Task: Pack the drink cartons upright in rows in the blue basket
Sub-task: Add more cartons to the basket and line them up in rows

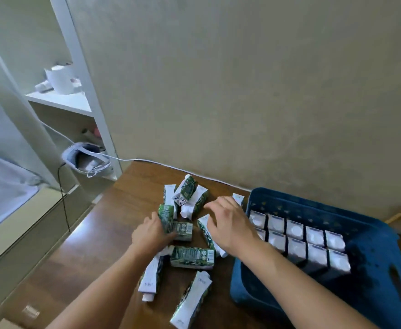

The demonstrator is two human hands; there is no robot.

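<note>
The person leaned over a brown table (123,210) with both arms out. The left hand (150,233) had its fingers curled round a green carton (166,216) that stood upright amid the loose pile. The right hand (228,224) hung over the pile, fingers bent and slightly spread, holding nothing I could see. More cartons (192,257) lay on their sides across the table, some stacked on each other near the wall (242,91). To the right sat the blue basket (373,269), its near corner over the table's edge. Inside it, ten cartons (297,238) stood upright in two rows of five against the left side, white tops up. A white cable (161,163) ran along the table's back edge.
</note>
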